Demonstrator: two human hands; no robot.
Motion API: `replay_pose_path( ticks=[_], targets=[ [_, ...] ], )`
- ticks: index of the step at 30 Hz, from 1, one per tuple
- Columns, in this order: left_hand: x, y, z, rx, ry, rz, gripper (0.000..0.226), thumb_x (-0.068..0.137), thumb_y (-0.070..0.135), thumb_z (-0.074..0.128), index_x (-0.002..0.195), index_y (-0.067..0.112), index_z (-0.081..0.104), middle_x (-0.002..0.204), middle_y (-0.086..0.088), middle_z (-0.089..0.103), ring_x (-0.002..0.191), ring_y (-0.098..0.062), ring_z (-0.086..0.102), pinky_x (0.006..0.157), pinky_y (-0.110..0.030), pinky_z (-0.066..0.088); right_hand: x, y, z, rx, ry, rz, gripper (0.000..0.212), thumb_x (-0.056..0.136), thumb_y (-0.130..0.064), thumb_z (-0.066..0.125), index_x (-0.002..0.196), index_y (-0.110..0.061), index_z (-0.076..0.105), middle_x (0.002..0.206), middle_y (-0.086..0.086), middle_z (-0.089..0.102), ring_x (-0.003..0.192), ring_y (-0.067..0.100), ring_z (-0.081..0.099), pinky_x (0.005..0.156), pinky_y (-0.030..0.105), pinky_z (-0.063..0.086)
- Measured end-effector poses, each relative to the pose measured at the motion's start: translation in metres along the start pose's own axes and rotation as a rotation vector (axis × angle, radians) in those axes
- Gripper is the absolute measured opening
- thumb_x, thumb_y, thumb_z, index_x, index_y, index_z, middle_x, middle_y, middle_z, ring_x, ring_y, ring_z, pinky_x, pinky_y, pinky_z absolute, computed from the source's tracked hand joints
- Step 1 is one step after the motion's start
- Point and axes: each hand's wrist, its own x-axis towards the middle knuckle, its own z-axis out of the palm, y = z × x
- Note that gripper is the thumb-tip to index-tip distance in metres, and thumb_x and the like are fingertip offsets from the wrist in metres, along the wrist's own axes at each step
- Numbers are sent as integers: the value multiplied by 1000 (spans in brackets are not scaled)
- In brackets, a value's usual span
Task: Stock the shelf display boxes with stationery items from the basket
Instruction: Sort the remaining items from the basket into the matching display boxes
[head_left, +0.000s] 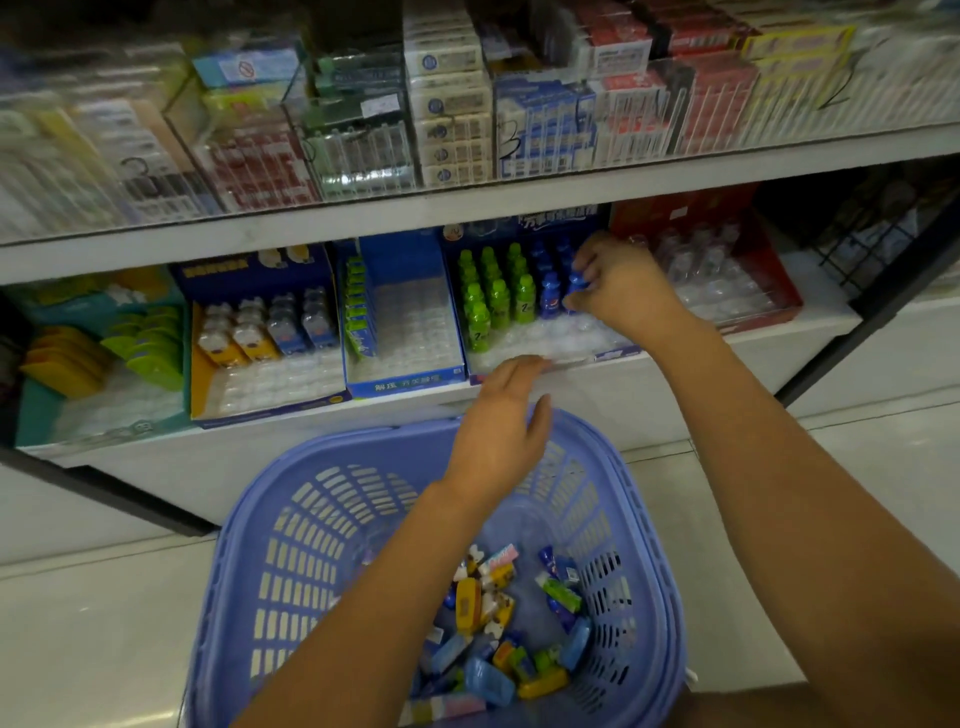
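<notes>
A blue plastic basket (311, 519) stands on the floor below the shelf, with several small colourful stationery items (498, 613) at its bottom. My right hand (618, 288) reaches into the dark blue display box (597, 356) and pinches a small blue bottle-shaped item (575, 286) beside rows of green bottle items (491, 299) and other blue ones. My left hand (506, 431) hovers over the basket's far rim, fingers relaxed, holding nothing, its fingertips near the front edge of that display box.
Left of that box stand a blue display box (405, 382) with green items, a yellow-and-blue box (208, 395) and a teal tray (36, 415). A red box (769, 291) lies to the right. The upper shelf (467, 208) carries packed cartons.
</notes>
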Motion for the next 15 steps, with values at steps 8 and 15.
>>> replay_pose_path(
  ticks=[8, 15],
  targets=[
    [-111, -118, 16, 319, -733, -532, 30, 98, 15, 42, 123, 5, 55, 119, -15, 60, 104, -29, 58, 89, -39, 46, -98, -28, 111, -317, -832, 39, 21, 82, -21, 71, 95, -4, 70, 87, 10, 69, 78, 23, 64, 71, 31, 50],
    [-166, -162, 9, 363, -999, -583, 35, 92, 17, 55, 126, 12, 48, 119, -18, 57, 106, -33, 55, 83, -38, 46, -155, 44, 218, -738, -1230, 263, 33, 92, -19, 59, 121, -4, 57, 89, 10, 54, 93, 27, 54, 84, 36, 43]
  ],
)
